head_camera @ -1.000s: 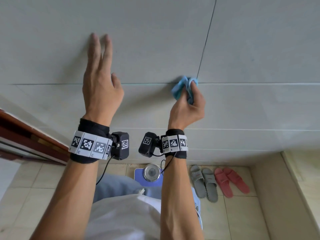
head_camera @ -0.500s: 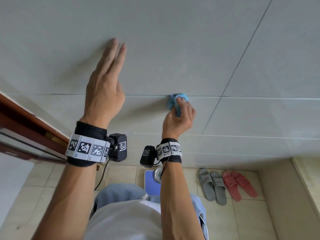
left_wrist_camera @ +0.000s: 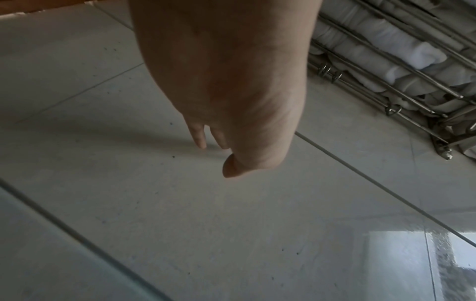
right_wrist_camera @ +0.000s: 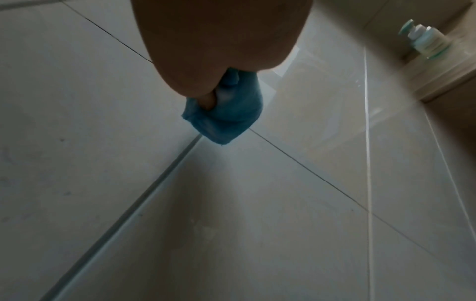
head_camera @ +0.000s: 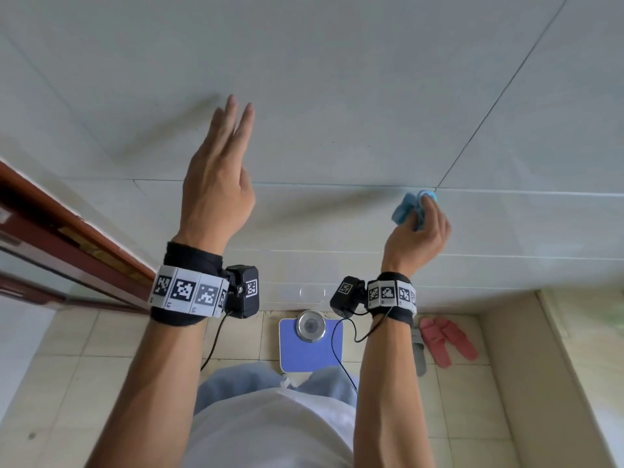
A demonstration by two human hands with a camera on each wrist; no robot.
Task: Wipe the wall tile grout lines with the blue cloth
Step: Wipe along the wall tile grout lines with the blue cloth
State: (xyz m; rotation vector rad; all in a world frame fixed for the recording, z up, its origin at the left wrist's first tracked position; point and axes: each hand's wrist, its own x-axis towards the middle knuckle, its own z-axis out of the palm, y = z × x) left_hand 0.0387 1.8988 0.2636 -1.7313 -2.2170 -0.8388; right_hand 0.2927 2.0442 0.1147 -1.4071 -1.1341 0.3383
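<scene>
Right hand (head_camera: pixel 417 231) grip clamped on bunched blue cloth (head_camera: pixel 407 208), pressed at crossing of grout lines (head_camera: pixel 337 186) on wall. Left hand (head_camera: pixel 216 184) flat, fingers straight, near tile. Judged mid-task: lower lines likely not yet wiped.

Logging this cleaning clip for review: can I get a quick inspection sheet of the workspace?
Surface: grey tiled wall, grout line running across.
Job's things: blue cloth bunched, at the grout crossing.
Clutter: scale, red slippers, bottle.
Hands: right hand grips the cloth; left hand open, fingers straight.
Cables: black wrist cable hanging loose.
Surroundings: wooden door frame, metal rack.
</scene>
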